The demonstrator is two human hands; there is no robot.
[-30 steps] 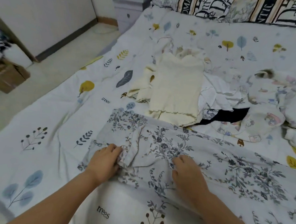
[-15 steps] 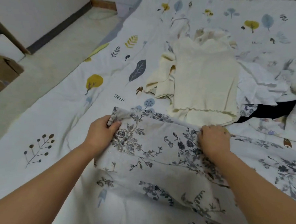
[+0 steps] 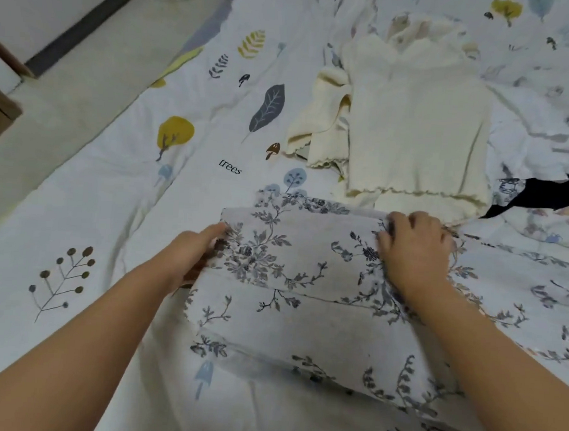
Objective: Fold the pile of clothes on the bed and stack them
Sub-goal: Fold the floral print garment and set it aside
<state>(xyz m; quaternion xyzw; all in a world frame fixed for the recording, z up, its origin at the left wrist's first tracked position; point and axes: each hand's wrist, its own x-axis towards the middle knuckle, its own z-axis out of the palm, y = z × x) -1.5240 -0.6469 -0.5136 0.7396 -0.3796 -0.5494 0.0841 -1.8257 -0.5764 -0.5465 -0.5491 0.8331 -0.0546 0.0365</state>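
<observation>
A pale grey cotton garment printed with dark blue flower sprays (image 3: 306, 282) lies partly folded on the bed's white sheet patterned with leaves and small trees (image 3: 112, 206), its folded edge turned away from the person. The left hand (image 3: 192, 253) has its grip on the garment's left edge, fingers tucked under the cloth and thumb pointing along the top, while the right hand (image 3: 413, 251) has its fingers curled over the far folded edge, pinching it. Just beyond the right hand lies a cream ribbed knit top with a scalloped hem (image 3: 416, 123), flat, beside a heap of white and black clothes (image 3: 542, 182) at the right.
</observation>
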